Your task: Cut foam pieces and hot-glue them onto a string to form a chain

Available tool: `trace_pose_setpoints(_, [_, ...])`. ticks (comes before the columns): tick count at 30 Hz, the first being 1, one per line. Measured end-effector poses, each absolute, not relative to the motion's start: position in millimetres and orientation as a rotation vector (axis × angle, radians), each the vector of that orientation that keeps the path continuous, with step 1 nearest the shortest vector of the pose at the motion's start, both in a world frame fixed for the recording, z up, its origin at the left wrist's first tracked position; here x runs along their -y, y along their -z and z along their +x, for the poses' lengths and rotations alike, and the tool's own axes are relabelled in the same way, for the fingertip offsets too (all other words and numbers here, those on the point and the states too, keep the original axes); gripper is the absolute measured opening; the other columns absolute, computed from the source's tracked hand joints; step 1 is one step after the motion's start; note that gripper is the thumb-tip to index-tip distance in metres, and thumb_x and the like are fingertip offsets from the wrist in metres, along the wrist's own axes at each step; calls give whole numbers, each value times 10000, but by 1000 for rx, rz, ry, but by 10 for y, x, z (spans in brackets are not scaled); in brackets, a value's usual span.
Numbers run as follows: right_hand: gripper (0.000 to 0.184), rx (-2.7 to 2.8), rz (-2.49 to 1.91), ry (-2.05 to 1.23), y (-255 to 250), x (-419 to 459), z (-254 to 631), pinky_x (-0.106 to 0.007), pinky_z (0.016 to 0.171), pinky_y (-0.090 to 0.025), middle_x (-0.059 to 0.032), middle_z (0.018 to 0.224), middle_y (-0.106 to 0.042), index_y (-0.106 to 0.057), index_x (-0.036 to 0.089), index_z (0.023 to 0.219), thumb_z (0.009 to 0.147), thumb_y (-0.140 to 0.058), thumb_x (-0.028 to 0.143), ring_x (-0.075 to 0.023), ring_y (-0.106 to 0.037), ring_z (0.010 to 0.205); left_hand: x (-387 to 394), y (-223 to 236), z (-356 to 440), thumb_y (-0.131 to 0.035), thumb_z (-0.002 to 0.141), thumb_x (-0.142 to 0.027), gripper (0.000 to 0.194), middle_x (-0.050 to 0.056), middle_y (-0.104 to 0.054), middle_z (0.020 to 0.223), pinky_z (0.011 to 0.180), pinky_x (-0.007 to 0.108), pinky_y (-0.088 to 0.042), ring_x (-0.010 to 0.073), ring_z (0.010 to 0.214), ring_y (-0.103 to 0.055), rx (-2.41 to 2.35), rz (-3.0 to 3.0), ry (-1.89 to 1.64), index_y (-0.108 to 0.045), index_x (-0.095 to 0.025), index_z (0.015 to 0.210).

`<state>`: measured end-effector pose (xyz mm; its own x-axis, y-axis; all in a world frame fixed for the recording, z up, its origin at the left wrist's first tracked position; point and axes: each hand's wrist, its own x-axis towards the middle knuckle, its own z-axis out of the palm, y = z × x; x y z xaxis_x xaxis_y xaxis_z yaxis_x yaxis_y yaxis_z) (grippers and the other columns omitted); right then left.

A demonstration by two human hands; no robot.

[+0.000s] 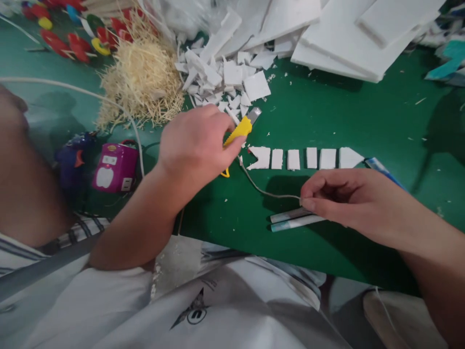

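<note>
My left hand (198, 140) is closed around a yellow utility knife (240, 131), its metal end pointing up and right. Between the thumb and fingertips of my right hand (356, 196) is one end of a thin grey cord (269, 194). The cord curves left across the table toward the knife. Just beyond it lies a spaced row of white foam pieces (293, 159): the leftmost is notched, and the rightmost (349, 157) tapers to a point. Two slim whitish sticks (290, 224) rest under my right hand, partly covered by it. A blue-and-white stick (383, 169) touches the pointed end.
Foam scraps (232, 80) and large foam sheets (341, 41) lie at the back. At the left are a heap of straw-like shavings (141, 80), a purple box (115, 166), a white cable (90, 97) and colourful pieces (80, 46). Another person's arm (29, 169) is at the left edge.
</note>
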<state>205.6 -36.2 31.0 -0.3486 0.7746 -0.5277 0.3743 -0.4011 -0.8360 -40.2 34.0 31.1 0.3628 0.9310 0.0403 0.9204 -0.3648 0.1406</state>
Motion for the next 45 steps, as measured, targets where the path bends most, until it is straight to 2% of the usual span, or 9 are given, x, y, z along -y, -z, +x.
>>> trace_pose_setpoints(5, [288, 1520, -1537, -1822, -295, 360, 2081, -218, 432, -279, 16, 555, -498, -672, 194, 688, 762, -734, 465, -71, -389, 493, -424, -368, -367, -735, 812, -569, 353, 53, -708, 818, 653, 332, -461, 256, 768, -683, -1951, 2290, 291, -731, -216, 829])
trace_pose_setpoints(12, [261, 1593, -1328, -2022, -316, 395, 2117, -207, 480, -370, 19, 605, -548, -662, 198, 736, 824, -718, 437, -76, -445, 535, -376, -356, -330, -704, 830, -416, 263, 48, -710, 835, 725, 336, -482, 231, 789, -670, -1914, 2227, 170, -731, -203, 980])
trace_pose_setpoints(18, [129, 1837, -975, -2222, -342, 427, 2189, -173, 509, -418, 4, 666, -620, -660, 185, 735, 852, -636, 234, -67, -519, 564, -346, -398, -505, -717, 836, -320, 196, -45, -643, 755, 650, 230, -432, 68, 650, -529, -1675, 2066, -786, -701, -173, 964])
trace_pose_setpoints(21, [87, 1928, -837, -2309, -365, 434, 2216, -141, 511, -413, 13, 662, -619, -692, 168, 754, 792, -624, 130, -54, -533, 569, -423, -339, -533, -716, 756, -210, 121, -70, -570, 678, 558, 233, -383, 48, 590, -482, -1346, 1779, -1375, -688, -162, 863])
trace_pose_setpoints(28, [252, 2178, -703, -2402, -433, 428, 2224, -110, 508, -392, 14, 686, -649, -771, 156, 793, 678, -617, -6, -42, -550, 579, -550, -372, -414, -422, 907, -175, 223, 31, -638, 887, 680, 285, -531, 118, 676, -623, -1028, 1144, -1499, -630, -149, 830])
trace_pose_setpoints(33, [97, 1989, -940, -2293, -400, 394, 2223, -156, 525, -436, -10, 690, -648, -724, 173, 757, 807, -642, 178, -71, -571, 591, -504, -385, -353, -359, 975, -309, 423, 55, -612, 809, 554, 260, -485, 142, 656, -610, -1068, 918, -1258, -710, -73, 971])
trace_pose_setpoints(35, [190, 1839, -1107, -2184, -372, 371, 2229, -187, 507, -427, -19, 672, -638, -700, 181, 740, 844, -693, 340, -82, -538, 570, -458, -337, -333, -413, 953, -303, 388, 45, -611, 753, 530, 255, -485, 143, 623, -606, -1051, 925, -1104, -737, -98, 1015])
trace_pose_setpoints(39, [411, 1471, -1388, -1894, -331, 329, 2213, -218, 446, -357, -3, 594, -574, -679, 195, 688, 752, -815, 577, -73, -440, 499, -341, -268, -253, -543, 844, -161, 281, -6, -645, 738, 524, 231, -495, 101, 542, -580, -1037, 984, -876, -678, -135, 1089])
trace_pose_setpoints(45, [455, 1189, -1502, -1575, -313, 277, 2156, -227, 374, -204, 33, 506, -486, -678, 199, 640, 639, -898, 598, -51, -361, 416, -239, -272, -192, -586, 835, -133, 340, 55, -746, 1045, 630, 222, -554, 94, 714, -664, -1034, 1173, -626, -641, -160, 1169])
